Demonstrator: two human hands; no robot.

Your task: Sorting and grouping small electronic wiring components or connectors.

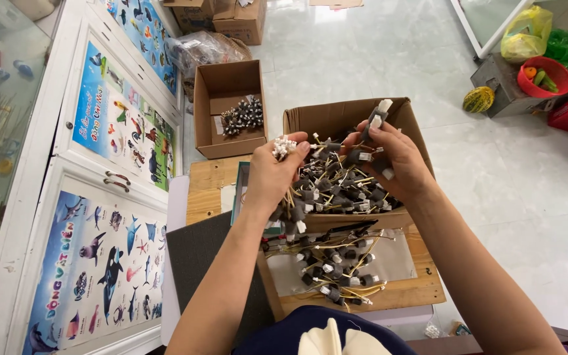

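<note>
My left hand (272, 176) grips a bundle of small wired parts (284, 146), white connector ends sticking up above the fist and yellow wires with grey cylinders hanging below it. My right hand (394, 161) holds one grey part with a white connector (377, 118), raised over the open cardboard box (410, 119). That box is full of the same grey parts with yellow wires (336, 187). A looser heap of them (336, 269) lies on a clear plastic sheet on the wooden board (422, 292) just below my hands.
A second open cardboard box (210, 128) on the tiled floor holds a bundled cluster of parts (243, 116). A white cabinet with animal posters (110, 197) runs along the left. A red bowl of vegetables (544, 76), plastic bags and a yellow-green melon (478, 99) sit at the far right.
</note>
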